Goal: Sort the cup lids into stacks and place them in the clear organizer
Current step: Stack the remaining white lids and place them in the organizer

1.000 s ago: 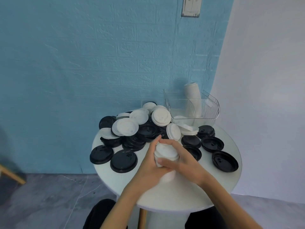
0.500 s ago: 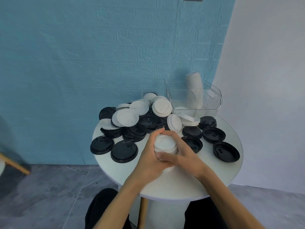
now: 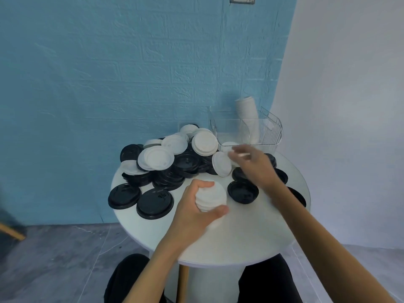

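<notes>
Black lids: lying flat at the counter's left edge, glossy round plastic.
Left hand: gripping the white stack, held upright.
Pile: sitting behind, white over black.
Right hand: blurred, pinching a white lid just before the organizer, the nearer hand to it.

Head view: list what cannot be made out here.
- Right hand: motion-blurred, so its grip on a lid by the clear organizer is unreadable.
- White lid stack: lid count hidden by the left hand.
- Wall switch: cut off by the top edge.
</notes>
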Demonstrator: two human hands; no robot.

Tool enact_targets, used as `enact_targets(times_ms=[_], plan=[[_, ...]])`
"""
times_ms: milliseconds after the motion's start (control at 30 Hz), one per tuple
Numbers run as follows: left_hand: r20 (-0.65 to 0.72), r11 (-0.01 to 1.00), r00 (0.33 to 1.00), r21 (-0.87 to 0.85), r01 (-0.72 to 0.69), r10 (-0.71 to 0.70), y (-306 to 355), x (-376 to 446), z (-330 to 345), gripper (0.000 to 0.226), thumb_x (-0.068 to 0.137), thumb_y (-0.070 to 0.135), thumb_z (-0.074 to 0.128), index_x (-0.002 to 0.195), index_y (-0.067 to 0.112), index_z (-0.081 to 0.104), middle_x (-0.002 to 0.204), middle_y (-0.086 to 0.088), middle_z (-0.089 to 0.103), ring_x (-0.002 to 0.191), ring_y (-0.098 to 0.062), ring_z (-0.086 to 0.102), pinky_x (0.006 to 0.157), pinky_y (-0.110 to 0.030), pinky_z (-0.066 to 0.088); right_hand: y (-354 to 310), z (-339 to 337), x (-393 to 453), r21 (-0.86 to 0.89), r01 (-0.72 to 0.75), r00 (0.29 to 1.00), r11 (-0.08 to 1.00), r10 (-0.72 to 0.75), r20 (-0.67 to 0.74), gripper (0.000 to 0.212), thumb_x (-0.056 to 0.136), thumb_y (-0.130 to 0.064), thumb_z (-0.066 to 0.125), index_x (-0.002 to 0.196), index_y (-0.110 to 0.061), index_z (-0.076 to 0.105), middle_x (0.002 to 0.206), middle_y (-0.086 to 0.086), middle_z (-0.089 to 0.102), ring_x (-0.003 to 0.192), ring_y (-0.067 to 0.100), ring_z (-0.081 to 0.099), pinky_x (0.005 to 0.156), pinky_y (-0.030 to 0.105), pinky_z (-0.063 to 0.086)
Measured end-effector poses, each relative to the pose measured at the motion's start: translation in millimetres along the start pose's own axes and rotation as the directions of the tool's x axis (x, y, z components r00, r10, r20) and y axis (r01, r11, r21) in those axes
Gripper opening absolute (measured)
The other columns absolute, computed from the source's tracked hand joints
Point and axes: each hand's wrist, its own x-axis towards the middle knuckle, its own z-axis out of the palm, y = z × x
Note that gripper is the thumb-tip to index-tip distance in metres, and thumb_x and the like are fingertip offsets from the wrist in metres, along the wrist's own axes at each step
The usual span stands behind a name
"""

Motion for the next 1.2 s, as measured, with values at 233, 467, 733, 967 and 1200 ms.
enact_targets(times_ms=[233, 467, 733, 967, 1200], plan=[[0.008, 1.000, 1.000, -0.020, 0.003, -0.003, 7.1, -2.7, -0.2, 0.059, 0.067, 0.042, 0.093, 0.113, 0.048, 0.057, 0.124, 0.009, 0.061, 0.117, -0.015, 0.060, 0.103, -0.044, 0.052, 17.7, 6.8, 57.3, -0.430, -0.142, 0.990, 0.891, 0.132, -0.054, 0.069, 0.091, -0.071, 0.048, 0.121, -0.010, 0.063, 0.119, 0.010, 0.069, 0.113, 0.032, 0.060, 0.088, 0.039, 0.044], [0.011, 1.000, 1.000, -0.012, -0.003, 0.003, 7.4, -2.4, -1.4, 0.060, 0.066, 0.045, 0.093, 0.113, 0.048, 0.056, 0.125, 0.010, 0.061, 0.117, -0.014, 0.059, 0.104, -0.045, 0.051, 21.7, 15.1, 64.8, -0.501, -0.150, 0.987, 0.852, 0.160, -0.023, 0.079, 0.082, -0.081, 0.053, 0.122, -0.014, 0.068, 0.123, 0.007, 0.069, 0.118, 0.032, 0.061, 0.099, 0.042, 0.048], [0.007, 1.000, 1.000, -0.012, -0.011, 0.011, 7.1, -1.8, 1.0, 0.059, 0.064, 0.052, 0.090, 0.113, 0.051, 0.056, 0.126, 0.009, 0.060, 0.118, -0.014, 0.059, 0.104, -0.044, 0.051, -9.5, -7.5, 23.2, -0.216, -0.025, 0.988, 0.976, -0.009, -0.157, 0.070, 0.071, -0.068, 0.078, 0.126, -0.025, 0.067, 0.121, -0.007, 0.070, 0.110, 0.016, 0.064, 0.094, 0.031, 0.048], [-0.013, 0.996, 0.999, -0.076, -0.046, 0.046, 8.9, -1.3, 1.4, 0.061, 0.075, 0.055, 0.084, 0.126, 0.052, 0.050, 0.134, 0.013, 0.057, 0.123, -0.007, 0.058, 0.104, -0.042, 0.051, -26.4, 17.5, -40.6, 0.004, 0.204, 0.958, 0.979, -0.201, 0.205, 0.051, 0.068, -0.048, 0.089, 0.113, -0.039, 0.067, 0.116, -0.019, 0.064, 0.100, -0.004, 0.059, 0.083, 0.012, 0.045], [-0.054, 0.993, 0.997, -0.096, -0.064, 0.059, 4.6, -2.4, 4.5, 0.084, 0.074, 0.039, 0.089, 0.126, 0.046, 0.023, 0.132, 0.014, 0.054, 0.114, 0.002, 0.062, 0.099, -0.029, 0.054, -20.2, 29.5, -49.6, 0.116, 0.218, 0.933, 0.969, -0.242, 0.266, 0.051, 0.066, -0.038, 0.093, 0.108, -0.045, 0.065, 0.116, -0.015, 0.064, 0.101, 0.003, 0.060, 0.087, 0.020, 0.047]])
